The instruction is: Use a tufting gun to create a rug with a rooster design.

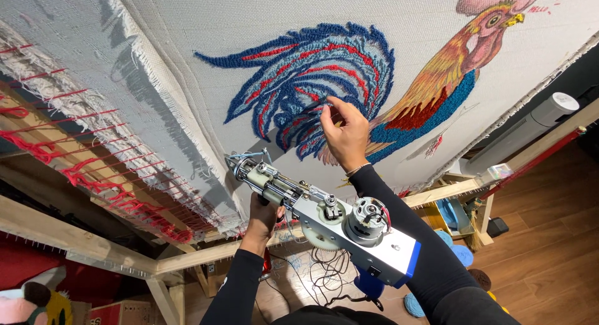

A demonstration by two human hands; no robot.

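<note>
A white and blue tufting gun (pixel 349 234) with a bare motor and metal needle end points up and to the left, below a stretched white cloth (pixel 206 25). My left hand (pixel 263 214) is closed on the gun's front handle from underneath. My right hand (pixel 344 135) reaches up to the cloth, and its fingertips touch the blue and red yarn tail (pixel 312 69) of a tufted rooster. The rooster's orange neck and head (pixel 474 41) lie to the upper right. The gun's needle tip (pixel 240 163) sits just off the cloth.
A wooden frame (pixel 81 241) holds the cloth, with red yarn loops (pixel 93 175) hanging along its left edge. A white tower fan (pixel 530 128) stands at right. Yarn cones (pixel 462 255) and a black cable (pixel 327 269) lie on the wooden floor.
</note>
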